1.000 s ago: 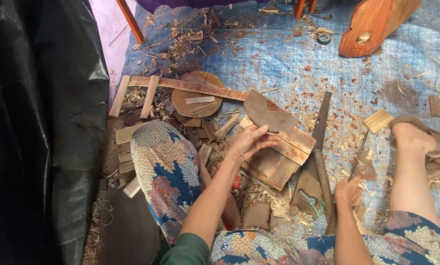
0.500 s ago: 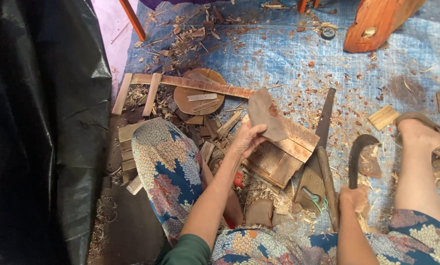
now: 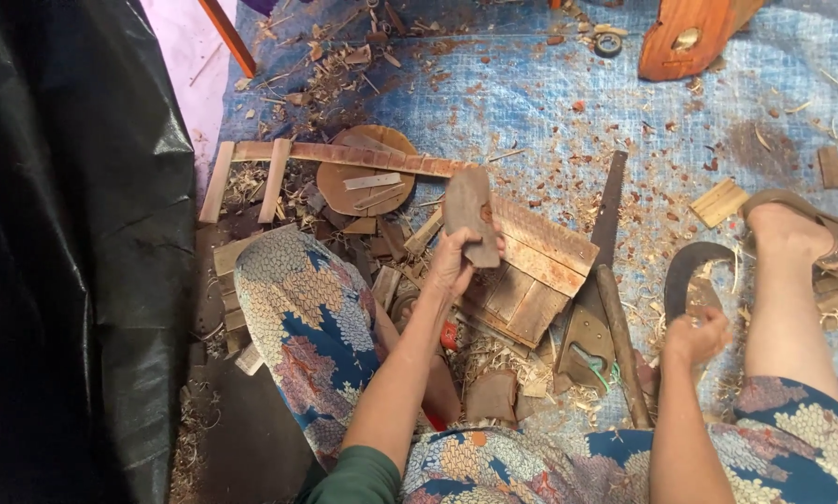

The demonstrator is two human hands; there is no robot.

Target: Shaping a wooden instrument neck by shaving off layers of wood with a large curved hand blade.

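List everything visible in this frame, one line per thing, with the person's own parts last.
wood piece: one, brown, held up in left hand
curved blade: one, dark, in right hand
slatted board: one, brown, under the wood piece
handsaw: one, dark, right of board
round disc: one, brown, upper centre
tarp: one, blue, strewn with shavings
black sheet: one, left edge
left hand: grip shut
right hand: grip shut
sandalled foot: one, right

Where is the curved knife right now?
In the head view the curved blade is low on the right, gripped by the right hand, between the long wooden stick and the sandalled foot.
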